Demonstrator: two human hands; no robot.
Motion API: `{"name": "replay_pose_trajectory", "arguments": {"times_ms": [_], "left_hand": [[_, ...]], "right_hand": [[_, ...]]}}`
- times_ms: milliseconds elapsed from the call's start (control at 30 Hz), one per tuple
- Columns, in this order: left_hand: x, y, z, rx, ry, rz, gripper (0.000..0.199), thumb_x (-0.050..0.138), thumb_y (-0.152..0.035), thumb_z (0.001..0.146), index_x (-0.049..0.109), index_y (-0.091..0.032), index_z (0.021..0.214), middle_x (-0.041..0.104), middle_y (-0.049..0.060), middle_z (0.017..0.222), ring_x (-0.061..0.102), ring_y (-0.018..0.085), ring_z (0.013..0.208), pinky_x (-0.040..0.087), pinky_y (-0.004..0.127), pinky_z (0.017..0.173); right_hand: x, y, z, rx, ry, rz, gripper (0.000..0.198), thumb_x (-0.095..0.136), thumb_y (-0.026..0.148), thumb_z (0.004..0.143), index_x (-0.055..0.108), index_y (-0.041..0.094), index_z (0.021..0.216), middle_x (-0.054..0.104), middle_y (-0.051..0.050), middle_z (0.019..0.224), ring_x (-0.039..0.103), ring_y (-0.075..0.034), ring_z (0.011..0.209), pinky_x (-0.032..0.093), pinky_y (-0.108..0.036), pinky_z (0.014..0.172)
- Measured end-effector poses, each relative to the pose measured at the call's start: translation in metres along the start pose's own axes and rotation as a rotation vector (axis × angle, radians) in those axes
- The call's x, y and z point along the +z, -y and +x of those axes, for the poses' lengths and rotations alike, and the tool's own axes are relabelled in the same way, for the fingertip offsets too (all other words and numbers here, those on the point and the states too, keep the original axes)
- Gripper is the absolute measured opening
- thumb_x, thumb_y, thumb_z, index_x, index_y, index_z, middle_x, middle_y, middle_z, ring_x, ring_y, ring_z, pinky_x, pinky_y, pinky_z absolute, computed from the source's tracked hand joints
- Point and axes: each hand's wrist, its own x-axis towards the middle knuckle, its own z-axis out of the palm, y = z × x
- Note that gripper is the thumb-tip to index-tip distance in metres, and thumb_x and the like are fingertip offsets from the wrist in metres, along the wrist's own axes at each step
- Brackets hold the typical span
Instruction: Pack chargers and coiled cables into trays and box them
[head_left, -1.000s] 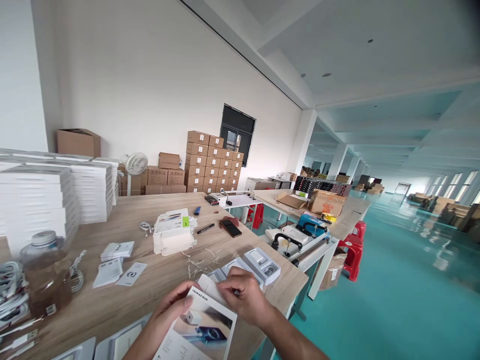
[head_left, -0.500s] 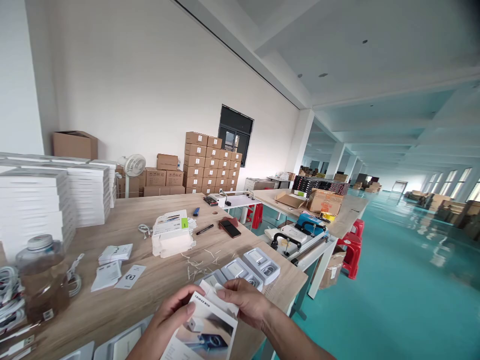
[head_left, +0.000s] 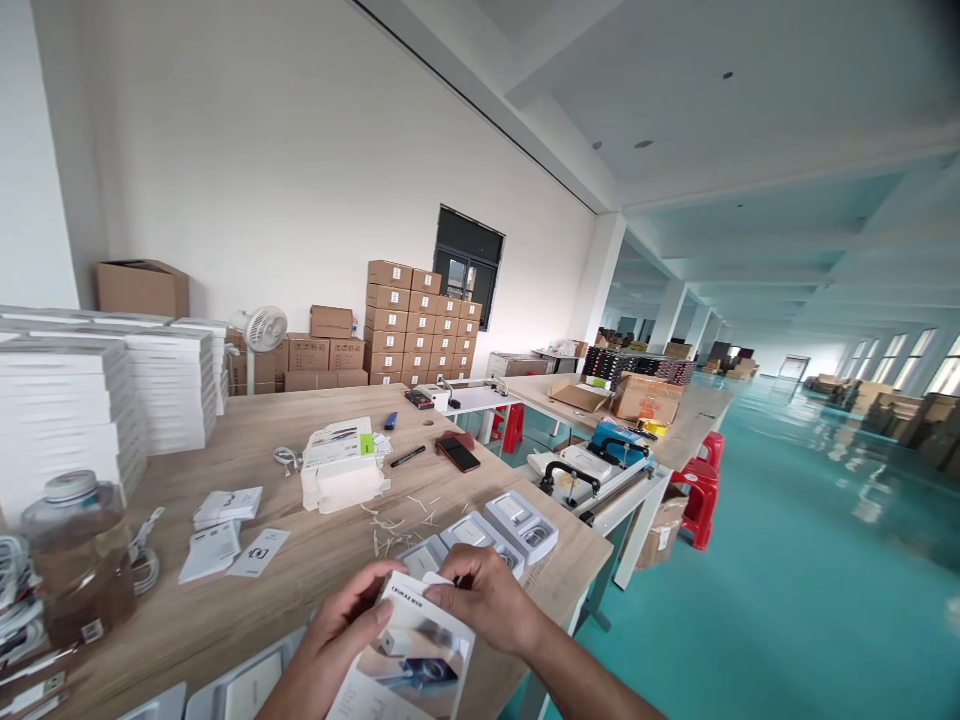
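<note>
Low in the view is a white printed charger box (head_left: pixel 420 655) with a charger and phone pictured on its front. My left hand (head_left: pixel 341 630) grips its left side, thumb on the front face. My right hand (head_left: pixel 487 600) is closed at the top end, thumb and fingers on the box's end flap, which looks folded in or nearly so. Just beyond the hands stand several grey trays (head_left: pixel 523 525), each holding a white charger and a coiled cable. Another tray (head_left: pixel 244 690) lies at the lower left, partly cut off by the frame edge.
On the wooden table (head_left: pixel 270 420) are tall stacks of white boxes (head_left: pixel 171 390), a jar of brown liquid (head_left: pixel 79 560), leaflets (head_left: pixel 259 552), a flattened box (head_left: pixel 341 485), a pen (head_left: pixel 407 456) and a phone (head_left: pixel 458 454). A clamp fixture (head_left: pixel 574 480) stands to the right.
The white flap that stood up at the box's top has gone down under my right hand, which has moved slightly left and over the box end. My left hand keeps its hold.
</note>
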Motion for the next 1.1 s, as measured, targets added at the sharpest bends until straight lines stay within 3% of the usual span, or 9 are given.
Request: {"name": "replay_pose_trajectory", "arguments": {"times_ms": [100, 200, 300, 367, 500, 667, 833, 1100], "left_hand": [[0.001, 0.002, 0.004, 0.033, -0.113, -0.126, 0.033, 0.069, -0.042, 0.080, 0.066, -0.027, 0.109, 0.068, -0.001, 0.083, 0.058, 0.016, 0.070, 0.045, 0.024, 0.063], [0.003, 0.002, 0.006, 0.054, -0.270, -0.221, 0.033, 0.075, -0.043, 0.073, 0.068, -0.026, 0.101, 0.071, -0.001, 0.084, 0.059, 0.016, 0.068, 0.045, 0.023, 0.060], [0.004, -0.001, 0.006, 0.052, -0.290, -0.255, 0.033, 0.076, -0.043, 0.072, 0.067, -0.025, 0.099, 0.071, -0.001, 0.079, 0.059, 0.015, 0.063, 0.044, 0.022, 0.058], [0.005, -0.002, 0.004, 0.054, -0.267, -0.238, 0.032, 0.074, -0.043, 0.074, 0.067, -0.025, 0.099, 0.070, -0.001, 0.079, 0.058, 0.015, 0.063, 0.044, 0.022, 0.058], [0.008, -0.005, -0.001, 0.113, -0.193, 0.023, 0.032, 0.069, -0.046, 0.078, 0.068, -0.024, 0.101, 0.069, 0.001, 0.081, 0.058, 0.018, 0.069, 0.046, 0.025, 0.062], [0.011, -0.006, -0.008, 0.183, -0.083, 0.305, 0.029, 0.063, -0.046, 0.082, 0.069, -0.025, 0.101, 0.068, 0.002, 0.079, 0.059, 0.020, 0.071, 0.048, 0.026, 0.064], [0.010, -0.005, -0.008, 0.234, -0.074, 0.391, 0.026, 0.060, -0.044, 0.085, 0.068, -0.025, 0.101, 0.069, 0.003, 0.083, 0.060, 0.021, 0.073, 0.048, 0.026, 0.065], [0.005, -0.002, -0.007, 0.236, -0.010, 0.441, 0.028, 0.055, -0.043, 0.089, 0.067, -0.025, 0.106, 0.068, 0.003, 0.089, 0.059, 0.021, 0.076, 0.046, 0.028, 0.071]], "right_hand": [[-0.002, 0.000, -0.001, 0.026, 0.063, 0.157, 0.039, 0.063, 0.051, 0.086, 0.070, 0.016, 0.070, 0.056, 0.000, 0.070, 0.051, -0.013, 0.068, 0.038, -0.026, 0.064], [0.000, 0.005, -0.007, 0.105, 0.143, 0.303, 0.044, 0.053, 0.058, 0.089, 0.074, 0.020, 0.093, 0.064, -0.002, 0.082, 0.055, -0.016, 0.076, 0.044, -0.028, 0.073], [0.004, 0.019, -0.017, 0.050, 0.147, 0.234, 0.048, 0.046, 0.059, 0.092, 0.068, 0.025, 0.117, 0.068, -0.005, 0.101, 0.058, -0.022, 0.092, 0.045, -0.033, 0.085], [0.005, 0.027, -0.022, -0.033, 0.136, 0.119, 0.047, 0.040, 0.056, 0.095, 0.067, 0.026, 0.120, 0.068, -0.006, 0.106, 0.058, -0.023, 0.097, 0.044, -0.034, 0.089], [0.002, 0.025, -0.025, 0.005, 0.092, 0.023, 0.042, 0.052, 0.054, 0.091, 0.071, 0.022, 0.111, 0.069, -0.006, 0.094, 0.058, -0.022, 0.086, 0.044, -0.031, 0.079], [-0.002, 0.006, -0.019, 0.256, 0.125, 0.278, 0.041, 0.066, 0.056, 0.081, 0.074, 0.016, 0.085, 0.061, 0.000, 0.068, 0.048, -0.012, 0.061, 0.036, -0.024, 0.058], [0.000, 0.000, -0.012, 0.405, 0.101, 0.439, 0.045, 0.074, 0.058, 0.070, 0.071, 0.013, 0.073, 0.054, 0.003, 0.057, 0.041, -0.007, 0.051, 0.029, -0.022, 0.051], [0.006, -0.006, -0.009, 0.462, 0.089, 0.477, 0.044, 0.081, 0.055, 0.063, 0.070, 0.013, 0.069, 0.056, 0.003, 0.056, 0.042, -0.008, 0.050, 0.027, -0.022, 0.052]]}}
